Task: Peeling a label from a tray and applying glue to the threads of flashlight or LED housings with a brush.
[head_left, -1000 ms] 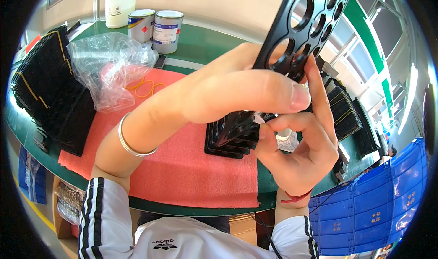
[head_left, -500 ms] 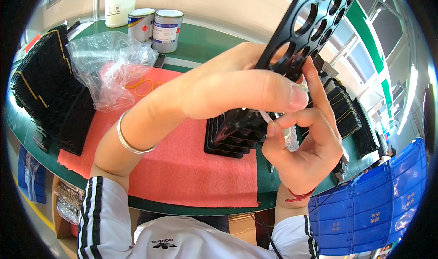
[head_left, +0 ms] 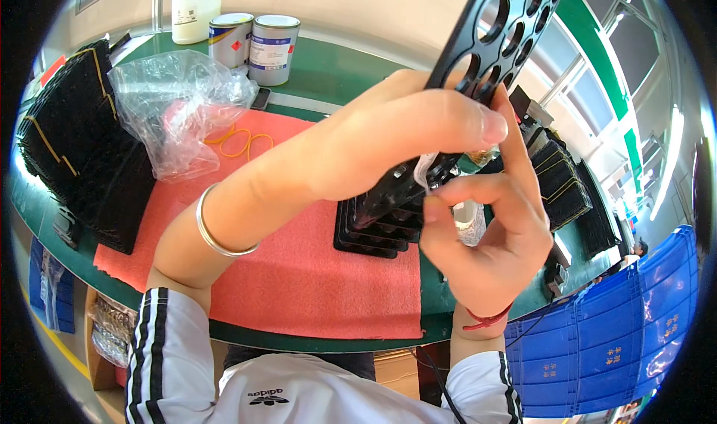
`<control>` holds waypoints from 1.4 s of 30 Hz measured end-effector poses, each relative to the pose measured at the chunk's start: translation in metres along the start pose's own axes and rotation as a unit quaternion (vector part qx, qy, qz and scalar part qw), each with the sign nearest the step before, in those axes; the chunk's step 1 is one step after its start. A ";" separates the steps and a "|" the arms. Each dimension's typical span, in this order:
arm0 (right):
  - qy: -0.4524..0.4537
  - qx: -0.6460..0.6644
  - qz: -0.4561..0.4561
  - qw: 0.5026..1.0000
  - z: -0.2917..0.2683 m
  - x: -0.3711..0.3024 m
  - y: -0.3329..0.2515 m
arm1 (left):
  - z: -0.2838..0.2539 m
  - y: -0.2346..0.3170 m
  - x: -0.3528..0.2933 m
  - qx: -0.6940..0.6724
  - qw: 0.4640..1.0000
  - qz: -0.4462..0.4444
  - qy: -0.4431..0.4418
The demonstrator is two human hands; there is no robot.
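A black plate with rows of round holes (head_left: 489, 51) is held up and tilted by my left hand (head_left: 418, 136), its thumb stretched along the near side. My right hand (head_left: 489, 248) pinches the lower end of a thin whitish strip (head_left: 424, 173) between thumb and forefinger, against the lower part of the plate. Another finger of that hand reaches up to the plate's edge. Below, stacked black trays (head_left: 370, 242) sit on a pink mat (head_left: 314, 289). My left fingers behind the plate are mostly hidden.
Bundled black trays stand at left (head_left: 89, 155) and right (head_left: 564, 189). A crumpled clear bag (head_left: 179, 110) and yellow rubber bands (head_left: 237, 141) lie on the mat's far left. Behind stand two cans (head_left: 272, 50) and a white jug (head_left: 196, 11). Blue bins (head_left: 605, 342) are at lower right.
The plate has tilted and shifted slightly left. My left thumb has moved up, and my right hand has gone a little left and down, with more of the whitish strip showing.
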State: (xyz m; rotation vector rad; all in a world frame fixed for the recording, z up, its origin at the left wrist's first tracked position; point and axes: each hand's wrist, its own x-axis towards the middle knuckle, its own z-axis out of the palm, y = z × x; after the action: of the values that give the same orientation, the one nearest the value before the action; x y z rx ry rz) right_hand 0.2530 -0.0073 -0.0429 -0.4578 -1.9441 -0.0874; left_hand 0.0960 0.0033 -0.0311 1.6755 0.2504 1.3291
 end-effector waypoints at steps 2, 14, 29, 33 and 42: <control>0.004 0.001 -0.009 1.000 0.008 0.000 -0.001 | 0.002 -0.002 -0.001 -0.008 1.000 0.006 0.016; -0.016 0.027 0.027 0.999 -0.005 0.004 0.001 | 0.007 0.002 -0.001 0.003 1.000 0.022 0.021; 0.002 0.160 0.116 0.980 -0.012 0.002 0.003 | 0.000 -0.001 -0.005 -0.032 0.999 -0.018 0.034; -0.038 0.050 0.079 0.995 -0.013 -0.002 0.004 | 0.002 -0.007 -0.005 -0.039 0.996 0.006 0.084; -0.053 -0.011 -0.026 0.998 -0.006 0.003 0.006 | 0.003 -0.005 -0.010 -0.041 0.993 0.001 0.110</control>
State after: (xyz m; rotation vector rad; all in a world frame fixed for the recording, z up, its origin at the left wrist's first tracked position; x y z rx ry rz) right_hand 0.2596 -0.0025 -0.0381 -0.4328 -2.0607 -0.1200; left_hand 0.0965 -0.0021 -0.0407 1.4621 0.3172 1.5066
